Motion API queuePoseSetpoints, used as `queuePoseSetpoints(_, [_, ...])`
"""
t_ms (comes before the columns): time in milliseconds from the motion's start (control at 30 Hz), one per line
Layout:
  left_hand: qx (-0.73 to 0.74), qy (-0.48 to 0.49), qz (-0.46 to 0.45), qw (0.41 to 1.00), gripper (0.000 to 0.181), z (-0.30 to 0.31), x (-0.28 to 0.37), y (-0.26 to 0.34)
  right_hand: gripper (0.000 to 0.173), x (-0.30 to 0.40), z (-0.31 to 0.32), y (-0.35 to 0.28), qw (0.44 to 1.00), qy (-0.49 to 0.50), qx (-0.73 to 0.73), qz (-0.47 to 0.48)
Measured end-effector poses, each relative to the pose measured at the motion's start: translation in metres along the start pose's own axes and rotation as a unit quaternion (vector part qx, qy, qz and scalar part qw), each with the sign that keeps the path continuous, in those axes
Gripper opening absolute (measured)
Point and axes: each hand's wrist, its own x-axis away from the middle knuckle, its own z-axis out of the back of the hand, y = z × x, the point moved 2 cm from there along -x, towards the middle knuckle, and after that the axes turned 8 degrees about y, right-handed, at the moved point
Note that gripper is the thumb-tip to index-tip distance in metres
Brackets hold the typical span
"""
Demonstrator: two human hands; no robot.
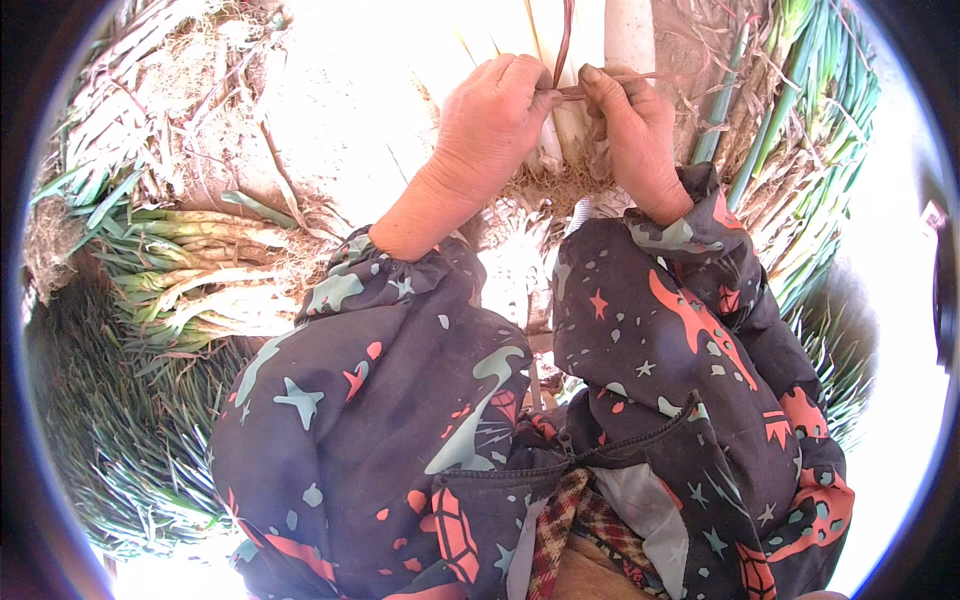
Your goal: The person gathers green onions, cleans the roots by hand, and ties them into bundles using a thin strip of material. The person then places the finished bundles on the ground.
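In front of me stands a bundle of scallion-like stalks [550, 142], its white lower ends and brown roots [570, 178] facing me. A reddish-brown tie strip [565, 45] runs down to the bundle and crosses it between my hands. My left hand [499, 101] pinches the strip at the left of the crossing. At the right, my right hand [631, 112] grips it between thumb and fingers, and a loose end trails off to the right. Strong glare washes out the upper part of the stalks. Some fingertips are hidden behind the hands.
Scallion bundles with pale stalks [210, 277] lie at the left, above a mass of dark green leaves [127, 427]. More long green scallions [806, 157] are piled at the right. Dry leaf scraps [517, 251] litter the ground between my knees. A pale cylindrical thing [628, 34] stands behind my right hand.
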Motion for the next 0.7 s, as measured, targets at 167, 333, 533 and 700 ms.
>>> queuePoseSetpoints(167, [-0.001, 0.002, 0.026, 1.000, 0.017, 0.001, 0.001, -0.001, 0.030, 0.001, -0.002, -0.003, 0.999, -0.008, -0.048, -0.008])
queuePoseSetpoints(333, [-0.003, -0.012, 0.039, 0.999, 0.016, 0.003, 0.002, 0.001, 0.028, 0.002, -0.002, -0.001, 0.999, 0.003, -0.033, -0.001])
queuePoseSetpoints(533, [-0.007, -0.005, 0.040, 0.999, 0.015, 0.000, 0.003, 0.000, 0.026, 0.008, 0.000, -0.004, 1.000, 0.008, -0.015, -0.015])
queuePoseSetpoints(700, [0.024, -0.031, 0.155, 0.987, 0.016, 0.004, 0.003, 0.002, 0.023, 0.018, -0.004, -0.015, 0.992, -0.014, 0.078, 0.103])
